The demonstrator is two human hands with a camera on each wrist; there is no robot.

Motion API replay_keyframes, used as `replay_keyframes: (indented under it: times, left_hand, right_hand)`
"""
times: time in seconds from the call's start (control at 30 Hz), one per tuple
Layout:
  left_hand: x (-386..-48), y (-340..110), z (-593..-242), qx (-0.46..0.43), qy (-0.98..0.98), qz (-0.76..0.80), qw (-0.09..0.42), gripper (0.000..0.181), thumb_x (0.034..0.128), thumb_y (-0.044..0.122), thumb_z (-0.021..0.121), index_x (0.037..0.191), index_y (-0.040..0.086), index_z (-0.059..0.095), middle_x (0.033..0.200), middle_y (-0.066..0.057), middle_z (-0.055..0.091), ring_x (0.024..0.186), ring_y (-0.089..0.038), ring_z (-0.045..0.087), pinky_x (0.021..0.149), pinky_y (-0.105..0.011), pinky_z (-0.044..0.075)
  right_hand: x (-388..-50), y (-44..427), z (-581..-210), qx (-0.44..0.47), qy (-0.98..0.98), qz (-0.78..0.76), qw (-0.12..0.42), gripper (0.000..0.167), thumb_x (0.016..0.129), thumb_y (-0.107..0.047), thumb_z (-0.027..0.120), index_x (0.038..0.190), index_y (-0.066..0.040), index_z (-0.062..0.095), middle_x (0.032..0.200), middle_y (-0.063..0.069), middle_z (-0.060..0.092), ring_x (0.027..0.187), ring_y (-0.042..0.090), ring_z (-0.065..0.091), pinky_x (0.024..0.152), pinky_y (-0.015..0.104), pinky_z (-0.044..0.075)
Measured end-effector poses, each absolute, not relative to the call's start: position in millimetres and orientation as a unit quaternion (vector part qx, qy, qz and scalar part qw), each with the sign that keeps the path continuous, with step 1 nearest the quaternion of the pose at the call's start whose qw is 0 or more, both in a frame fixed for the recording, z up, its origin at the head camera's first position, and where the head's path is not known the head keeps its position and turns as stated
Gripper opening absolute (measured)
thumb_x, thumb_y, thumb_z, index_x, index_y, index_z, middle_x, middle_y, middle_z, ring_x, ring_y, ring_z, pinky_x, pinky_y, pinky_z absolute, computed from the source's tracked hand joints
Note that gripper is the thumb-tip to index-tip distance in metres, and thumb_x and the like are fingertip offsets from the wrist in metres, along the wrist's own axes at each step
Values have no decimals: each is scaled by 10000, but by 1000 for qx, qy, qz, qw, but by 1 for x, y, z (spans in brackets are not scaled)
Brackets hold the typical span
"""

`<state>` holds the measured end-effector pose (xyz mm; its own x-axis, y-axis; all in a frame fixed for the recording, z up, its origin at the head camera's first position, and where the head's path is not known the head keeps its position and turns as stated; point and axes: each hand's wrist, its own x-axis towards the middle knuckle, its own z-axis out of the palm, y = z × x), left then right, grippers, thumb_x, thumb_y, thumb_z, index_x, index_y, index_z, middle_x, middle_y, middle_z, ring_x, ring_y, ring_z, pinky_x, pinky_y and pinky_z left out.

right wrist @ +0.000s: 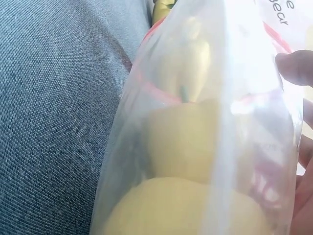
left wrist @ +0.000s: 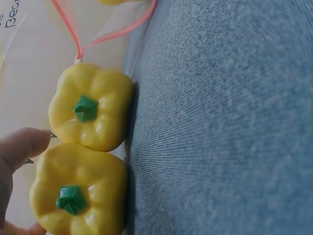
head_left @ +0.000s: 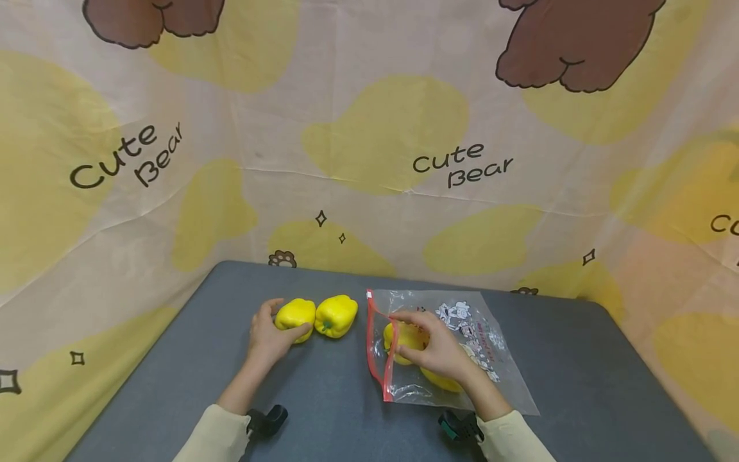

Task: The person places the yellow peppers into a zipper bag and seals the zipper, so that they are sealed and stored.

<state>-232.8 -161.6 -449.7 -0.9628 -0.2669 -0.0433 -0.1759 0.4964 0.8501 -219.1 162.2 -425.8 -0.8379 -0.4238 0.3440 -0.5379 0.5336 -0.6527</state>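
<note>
Two yellow bell peppers with green stems stand side by side on the table. My left hand [head_left: 268, 337] holds the left bell pepper [head_left: 296, 316], thumb in front and fingers behind. Touching it is the other bell pepper [head_left: 337, 316], its stem [left wrist: 86, 108] plain in the left wrist view. To the right lies a clear zip bag [head_left: 502, 378] with a red-edged mouth facing left. Inside it are a yellow bell pepper [right wrist: 181, 142] and a second yellow one [right wrist: 171, 210], both blurred by the plastic. My right hand [head_left: 441, 346] grips the bag near its mouth.
A grey table [head_left: 329, 410] carries everything. A printed cloth [head_left: 369, 212] hangs behind it and along the sides. Each wrist bears a black strapped device, one on the left [head_left: 268, 420] and one on the right [head_left: 458, 425].
</note>
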Motion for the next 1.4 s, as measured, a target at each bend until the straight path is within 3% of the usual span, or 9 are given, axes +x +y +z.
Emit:
replay_keyframes:
  times: [0.1,0.37,0.63,0.93,1.17,1.4]
  left_hand:
    - [-234,-161,-452,132,-861,-489,48,816,772,284,779,1429,99,332,1413,-217,328,1254,-386,367,988,-572,370]
    - [-236,-160,-458,132,-860,-490,55,779,775,276,774,1400,73,355,1380,-206,351,1241,-369,384,997,-566,366]
    - [-233,-165,-456,128,-861,-488,60,765,772,320,780,1371,57,383,1356,-203,386,1227,-361,406,997,-550,374]
    - [-227,-179,-456,129,-865,-480,63,755,769,386,777,1364,98,413,1374,-177,416,1185,-343,455,913,-495,431]
    - [-213,-186,-451,129,-868,-476,62,727,772,407,772,1355,134,435,1346,-162,399,1192,-351,456,885,-480,452]
    - [-200,-187,-440,114,-874,-468,60,693,794,417,753,1360,152,453,1280,-160,422,1183,-373,488,878,-470,469]
  right_hand:
    - [-219,162,-426,277,-872,397,74,521,763,-187,797,1242,-303,628,1193,-83,628,973,170,518,789,291,446]
    - [-219,162,-426,276,-872,397,73,513,759,-178,798,1243,-241,640,1184,-72,632,976,183,520,795,298,450]
    - [-221,162,-427,283,-870,397,77,513,761,-189,798,1242,-268,636,1196,-78,634,984,164,522,813,306,446]
    - [-221,162,-426,281,-871,397,75,514,758,-190,797,1244,-241,638,1198,-76,632,993,167,528,812,317,453]
    - [-221,161,-426,281,-870,397,77,516,751,-193,800,1233,-279,635,1201,-76,640,990,163,539,797,293,453]
    - [-221,161,-425,282,-869,400,75,512,751,-173,795,1239,-193,641,1211,-63,640,1013,176,546,818,309,461]
